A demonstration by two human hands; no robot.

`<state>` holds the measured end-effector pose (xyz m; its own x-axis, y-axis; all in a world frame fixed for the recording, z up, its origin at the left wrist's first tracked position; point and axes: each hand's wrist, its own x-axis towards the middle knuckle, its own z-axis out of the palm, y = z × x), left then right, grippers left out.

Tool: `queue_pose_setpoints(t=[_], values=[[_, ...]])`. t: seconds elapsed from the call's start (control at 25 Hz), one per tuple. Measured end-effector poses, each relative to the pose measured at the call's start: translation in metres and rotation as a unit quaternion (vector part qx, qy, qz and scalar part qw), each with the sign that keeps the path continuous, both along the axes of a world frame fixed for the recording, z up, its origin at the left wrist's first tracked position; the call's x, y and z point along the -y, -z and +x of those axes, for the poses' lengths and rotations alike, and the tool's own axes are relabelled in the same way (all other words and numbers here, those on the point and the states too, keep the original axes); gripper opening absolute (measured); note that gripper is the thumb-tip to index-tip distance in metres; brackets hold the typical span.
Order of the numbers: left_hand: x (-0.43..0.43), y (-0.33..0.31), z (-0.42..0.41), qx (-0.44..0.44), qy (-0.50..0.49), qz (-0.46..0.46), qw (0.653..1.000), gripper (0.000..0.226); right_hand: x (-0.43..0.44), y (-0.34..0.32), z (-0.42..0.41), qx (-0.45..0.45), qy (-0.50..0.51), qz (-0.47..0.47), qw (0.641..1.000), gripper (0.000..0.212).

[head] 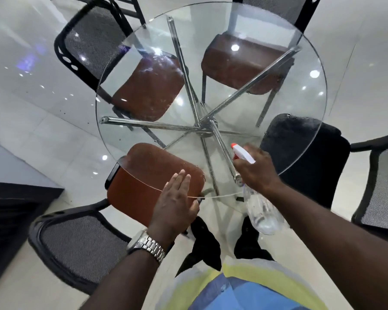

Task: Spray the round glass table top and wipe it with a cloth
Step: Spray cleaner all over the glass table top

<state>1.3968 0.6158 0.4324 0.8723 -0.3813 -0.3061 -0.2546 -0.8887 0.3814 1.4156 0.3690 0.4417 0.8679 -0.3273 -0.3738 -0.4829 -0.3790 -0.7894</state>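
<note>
The round glass table top (244, 104) fills the middle of the view, on chrome legs that meet at a hub (207, 126). My right hand (255, 168) grips a clear spray bottle (261, 211) by its white and red trigger head (241, 153), over the near right part of the glass, nozzle pointing up-left across the table. My left hand (176, 202) lies flat with straight fingers on the near edge of the glass. A dark cloth (205, 238) hangs below that hand; how it is held is hidden.
Several chairs ring the table: brown-seated ones at the far left (148, 86), far right (240, 63) and near left (143, 173), a black one (307, 153) at the right. A dark counter (14, 189) stands at the left. White glossy tiles cover the floor.
</note>
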Motion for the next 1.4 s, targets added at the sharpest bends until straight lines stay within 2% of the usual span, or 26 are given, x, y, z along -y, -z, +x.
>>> queue_pose_setpoints(t=[0.08,0.16,0.32,0.48,0.68,0.88,1.08,1.2,1.4], values=[[0.015,-0.004,-0.024,0.005,-0.004,-0.007,1.000,0.078,0.014,0.001,-0.017,0.020,-0.011,-0.004,1.000,0.021],[0.023,-0.007,-0.040,0.011,-0.010,-0.018,1.000,0.078,0.024,-0.002,-0.032,0.030,-0.016,0.001,0.999,0.011],[0.040,-0.027,-0.054,0.043,0.021,-0.032,0.998,0.074,0.041,-0.019,-0.071,0.060,0.020,0.021,0.998,0.009],[0.055,-0.046,-0.053,0.053,0.079,-0.068,0.993,0.074,0.051,-0.039,-0.124,0.135,0.053,-0.055,0.988,0.012],[0.095,-0.063,-0.069,0.068,0.205,-0.103,0.971,0.070,0.072,-0.071,-0.230,0.199,0.161,-0.116,0.960,0.026],[0.181,-0.101,-0.125,0.067,0.326,-0.131,0.934,0.072,0.118,-0.114,-0.334,0.242,0.297,-0.151,0.911,0.035],[0.305,-0.126,-0.205,0.084,0.415,-0.156,0.892,0.071,0.202,-0.127,-0.436,0.271,0.366,-0.167,0.874,0.036],[0.378,-0.131,-0.257,0.075,0.433,-0.166,0.883,0.070,0.257,-0.123,-0.492,0.278,0.359,-0.179,0.873,0.035],[0.499,-0.132,-0.347,0.044,0.423,-0.177,0.887,0.068,0.363,-0.119,-0.577,0.268,0.377,-0.225,0.857,0.033]])
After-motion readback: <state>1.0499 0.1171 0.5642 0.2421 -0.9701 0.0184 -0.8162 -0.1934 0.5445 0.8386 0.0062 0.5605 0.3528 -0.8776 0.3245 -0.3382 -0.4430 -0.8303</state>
